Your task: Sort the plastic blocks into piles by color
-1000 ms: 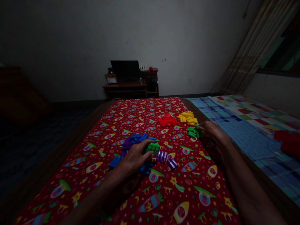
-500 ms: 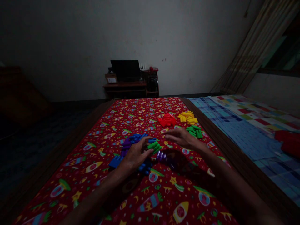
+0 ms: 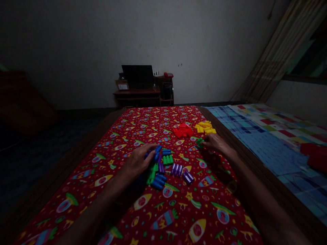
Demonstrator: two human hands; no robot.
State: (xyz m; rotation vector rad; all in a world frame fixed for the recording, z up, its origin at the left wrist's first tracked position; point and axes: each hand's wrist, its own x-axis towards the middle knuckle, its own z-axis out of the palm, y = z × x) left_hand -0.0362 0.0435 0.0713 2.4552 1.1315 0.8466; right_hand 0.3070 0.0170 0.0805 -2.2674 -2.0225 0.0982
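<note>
On a red rocket-print cloth [image 3: 178,211] lie toy blocks in heaps by colour. My left hand [image 3: 138,161] rests fingers stretched out on a mixed heap of blue blocks [image 3: 158,182], purple blocks [image 3: 176,169] and a green block [image 3: 168,160]; its fingertips touch a blue piece. My right hand [image 3: 216,143] covers the green heap at the right edge, fingers curled round a green block [image 3: 199,141] that shows at the fingertips. A red heap [image 3: 182,131] and a yellow heap [image 3: 205,127] lie just beyond it.
A blue checked sheet [image 3: 268,136] adjoins the cloth on the right, with a red object [image 3: 315,154] on it. A low desk with a dark screen [image 3: 143,92] stands at the far wall. A curtain [image 3: 276,54] hangs at the right. The room is dim.
My right hand came in to the middle heap, then went back right onto the green heap. My left hand slid forward over the blue blocks and let go of the green block.
</note>
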